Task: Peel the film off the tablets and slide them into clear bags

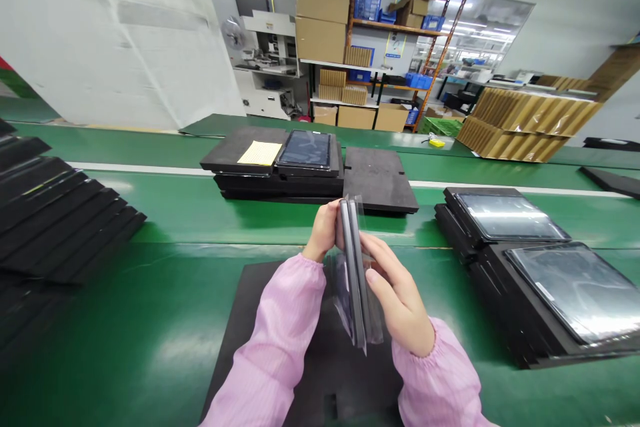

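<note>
Two slim tablets point(354, 273) in clear plastic film stand on edge, face to face, between my hands. My left hand point(324, 230) is closed on their far left side, its fingertips partly hidden behind them. On the right side, my right hand point(397, 290) presses its thumb and fingers against the film. Beneath them a black foam tray point(325, 373) lies on the green bench. Ahead, a tablet point(306, 149) and a yellow label sheet point(260, 153) rest on stacked black foam trays point(280, 188). Another black foam tray point(380, 177) sits beside that stack.
Stacked black trays point(55, 213) rise at left. At right, tablets point(580, 287) lie on more black trays point(500, 300). A green conveyor belt point(175, 203) crosses ahead. Beyond are bundled cardboard dividers point(525, 123), a small yellow object point(437, 143), and a rack point(400, 27) with boxes.
</note>
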A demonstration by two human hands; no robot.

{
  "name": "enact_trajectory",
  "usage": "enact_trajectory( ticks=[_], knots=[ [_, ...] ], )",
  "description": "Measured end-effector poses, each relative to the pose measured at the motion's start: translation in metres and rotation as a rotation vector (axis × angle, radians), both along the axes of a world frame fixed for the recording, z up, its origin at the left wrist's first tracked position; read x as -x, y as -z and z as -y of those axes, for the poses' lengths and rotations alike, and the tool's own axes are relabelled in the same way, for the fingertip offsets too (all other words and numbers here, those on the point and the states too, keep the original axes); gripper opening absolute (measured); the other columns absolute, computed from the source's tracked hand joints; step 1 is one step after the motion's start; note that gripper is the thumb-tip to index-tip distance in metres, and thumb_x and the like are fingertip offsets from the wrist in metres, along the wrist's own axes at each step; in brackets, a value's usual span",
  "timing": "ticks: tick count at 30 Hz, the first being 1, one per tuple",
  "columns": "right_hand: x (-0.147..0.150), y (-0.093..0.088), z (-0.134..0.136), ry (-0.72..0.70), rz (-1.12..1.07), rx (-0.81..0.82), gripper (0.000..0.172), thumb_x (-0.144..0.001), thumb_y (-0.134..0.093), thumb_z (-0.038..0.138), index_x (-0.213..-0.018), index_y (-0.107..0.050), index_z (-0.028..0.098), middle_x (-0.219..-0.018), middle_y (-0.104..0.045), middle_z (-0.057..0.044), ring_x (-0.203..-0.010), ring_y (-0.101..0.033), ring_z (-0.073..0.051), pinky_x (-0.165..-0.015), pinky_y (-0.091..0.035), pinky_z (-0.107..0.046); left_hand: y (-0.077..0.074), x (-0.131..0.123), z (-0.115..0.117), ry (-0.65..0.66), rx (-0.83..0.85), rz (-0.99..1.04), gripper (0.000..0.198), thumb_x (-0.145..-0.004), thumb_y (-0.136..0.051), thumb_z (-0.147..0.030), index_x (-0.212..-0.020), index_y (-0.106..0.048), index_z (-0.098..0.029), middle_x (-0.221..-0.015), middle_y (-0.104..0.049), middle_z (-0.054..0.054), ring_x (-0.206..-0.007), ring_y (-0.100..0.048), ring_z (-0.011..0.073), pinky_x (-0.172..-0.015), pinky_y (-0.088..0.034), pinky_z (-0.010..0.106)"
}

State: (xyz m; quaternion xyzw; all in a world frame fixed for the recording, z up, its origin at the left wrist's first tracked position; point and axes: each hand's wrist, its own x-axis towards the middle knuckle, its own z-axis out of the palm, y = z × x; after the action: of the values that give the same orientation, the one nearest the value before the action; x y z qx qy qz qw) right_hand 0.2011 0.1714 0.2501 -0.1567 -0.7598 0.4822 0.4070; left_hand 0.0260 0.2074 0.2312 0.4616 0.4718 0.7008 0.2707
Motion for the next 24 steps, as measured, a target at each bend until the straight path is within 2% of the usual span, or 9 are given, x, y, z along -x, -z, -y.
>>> enact_trajectory(
  ticks=[4,16,24],
  knots=[
    [-0.0001,0.0017,-0.0003,-0.013,-0.040,0.035,0.041,-0.099,-0.049,0.028,-0.140,-0.055,0.034,-0.143,-0.057,-0.004,-0.132,-0.054,-0.024,-0.100,-0.054,-0.035,0.0003,0.0000,0.0002,-0.005,-0.003,-0.001,0.077,-0.063,-0.037,-0.096,-0.057,-0.057,-0.021,-0.052,-0.048,0.000,-0.053,-0.041,0.0151,-0.055,-0.034,0.031],
    [-0.0040,0.0007,0.0007,-0.040,-0.053,0.054,0.042,-0.098,-0.054,0.033,-0.140,-0.054,0.037,-0.142,-0.057,-0.004,-0.130,-0.054,-0.026,-0.100,-0.054,-0.039,-0.0001,-0.0029,0.0010,0.017,-0.010,-0.020,0.076,-0.065,-0.036,-0.095,-0.057,-0.054,-0.021,-0.053,-0.045,-0.001,-0.053,-0.040,0.0145,-0.055,-0.033,0.031],
    [-0.0082,-0.0020,0.0009,-0.037,-0.034,0.035,0.046,-0.093,-0.055,0.021,-0.139,-0.055,0.030,-0.140,-0.057,-0.008,-0.129,-0.056,-0.026,-0.100,-0.055,-0.040,-0.0004,-0.0049,0.0011,0.043,-0.026,-0.042,0.076,-0.066,-0.035,-0.095,-0.055,-0.050,-0.022,-0.053,-0.042,-0.002,-0.052,-0.037,0.0141,-0.053,-0.032,0.032]
  ],
)
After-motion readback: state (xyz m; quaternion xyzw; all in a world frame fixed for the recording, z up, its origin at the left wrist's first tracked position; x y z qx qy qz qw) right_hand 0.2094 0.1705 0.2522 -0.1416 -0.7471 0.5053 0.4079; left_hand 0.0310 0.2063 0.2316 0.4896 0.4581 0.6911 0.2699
